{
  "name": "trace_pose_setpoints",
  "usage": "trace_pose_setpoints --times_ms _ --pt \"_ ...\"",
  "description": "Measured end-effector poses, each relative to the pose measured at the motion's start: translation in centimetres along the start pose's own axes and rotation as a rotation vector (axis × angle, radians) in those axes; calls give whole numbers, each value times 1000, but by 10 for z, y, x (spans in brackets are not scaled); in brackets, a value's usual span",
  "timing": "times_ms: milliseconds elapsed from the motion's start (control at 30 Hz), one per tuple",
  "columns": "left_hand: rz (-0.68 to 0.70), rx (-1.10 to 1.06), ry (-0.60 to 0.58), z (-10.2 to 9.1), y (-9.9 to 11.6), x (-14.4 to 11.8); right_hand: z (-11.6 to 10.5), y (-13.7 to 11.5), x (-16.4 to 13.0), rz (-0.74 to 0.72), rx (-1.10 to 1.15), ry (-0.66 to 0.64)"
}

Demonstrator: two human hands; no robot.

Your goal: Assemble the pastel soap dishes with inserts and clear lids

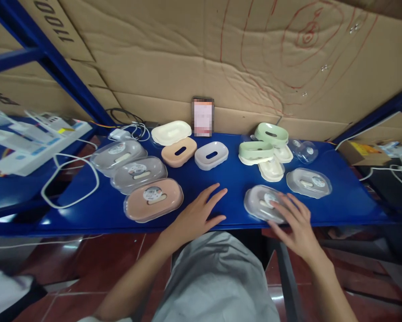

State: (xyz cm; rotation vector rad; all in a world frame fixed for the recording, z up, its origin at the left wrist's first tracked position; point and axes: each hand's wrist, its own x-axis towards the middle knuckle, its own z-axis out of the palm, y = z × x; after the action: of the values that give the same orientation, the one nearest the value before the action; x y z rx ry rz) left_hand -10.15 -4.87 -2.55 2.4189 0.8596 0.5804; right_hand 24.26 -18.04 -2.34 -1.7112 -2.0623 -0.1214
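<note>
My right hand is over the right side of a grey oval soap box with a clear lid and a round label. Its fingers are spread, their tips at the lid; whether they press on it I cannot tell. My left hand hovers near the table's front edge, fingers apart and nothing in it. Left of it lies a peach lidded soap box, with two grey lidded boxes behind. Another lidded box sits right of my right hand.
Along the back of the blue table are a peach slotted tray, a grey slotted tray, a cream piece, green trays, cream bases and clear lids. A phone leans on cardboard. Power strips stand left.
</note>
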Motion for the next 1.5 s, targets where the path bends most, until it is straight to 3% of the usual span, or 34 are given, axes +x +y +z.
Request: trace_pose_setpoints --times_ms 200,367,467,600,733,800,900,1000,1167,1367,1433,1500 --pt "51 58 12 3 -3 3 -26 55 -42 183 -237 179" --pt "74 103 31 5 -3 1 -27 89 -45 279 -333 235" --pt "66 169 121 5 -1 5 -27 100 -36 356 -332 250" --pt "5 247 263 0 0 29 -29 80 2 288 -229 262" --pt "-166 375 246 -1 -6 66 -19 43 73 89 -77 173" --pt "-220 438 236 0 -7 77 -8 37 113 44 -53 143" --pt "-193 470 228 0 -3 74 9 45 164 25 -38 74" --pt "-122 458 198 0 6 51 22 59 191 0 -10 11" --pt "-121 448 275 3 3 21 23 60 187 -51 56 -10" --pt "-251 496 374 7 -1 39 10 31 159 -85 83 -53" --pt "-200 471 399 11 7 44 8 17 146 -59 110 -34" --pt "-72 414 349 16 18 46 8 1 131 3 170 26"
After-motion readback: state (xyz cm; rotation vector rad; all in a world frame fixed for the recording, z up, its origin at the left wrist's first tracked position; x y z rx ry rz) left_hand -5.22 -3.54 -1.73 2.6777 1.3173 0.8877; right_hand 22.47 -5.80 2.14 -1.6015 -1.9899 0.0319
